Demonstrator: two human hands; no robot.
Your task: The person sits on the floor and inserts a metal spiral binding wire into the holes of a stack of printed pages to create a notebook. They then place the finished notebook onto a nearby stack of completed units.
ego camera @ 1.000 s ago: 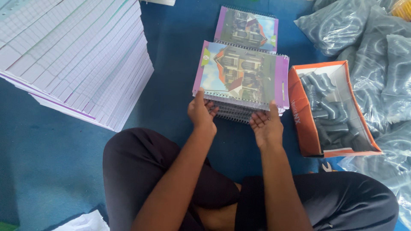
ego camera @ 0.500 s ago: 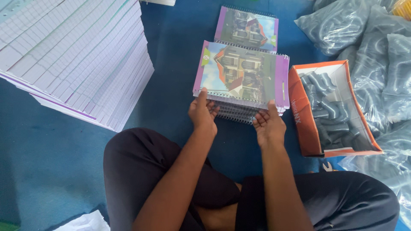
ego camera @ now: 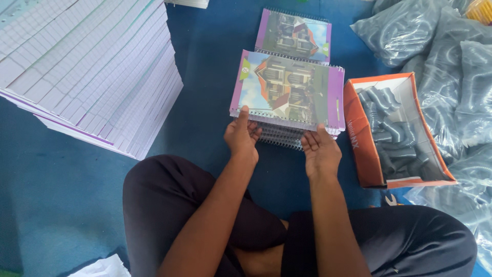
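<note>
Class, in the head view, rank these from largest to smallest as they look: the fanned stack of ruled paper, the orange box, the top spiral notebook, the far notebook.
1. Stack of ruled paper
2. Top spiral notebook, though the orange box looks close in size, so that order is unsure
3. Far notebook, partly covered and farther away

My left hand (ego camera: 243, 137) and right hand (ego camera: 320, 151) sit at the near edge of the notebook stack (ego camera: 288, 95). Left of it, bare blue floor (ego camera: 205, 92) gives me an open lane, ending at the tall pile of ruled sheets (ego camera: 87, 72). On the right the orange box (ego camera: 397, 131) of grey coils stands just beside the stack, with plastic bags (ego camera: 441, 56) crowding behind it. A second notebook (ego camera: 294, 35) blocks the far side, and my legs (ego camera: 169, 205) close off the near side
</note>
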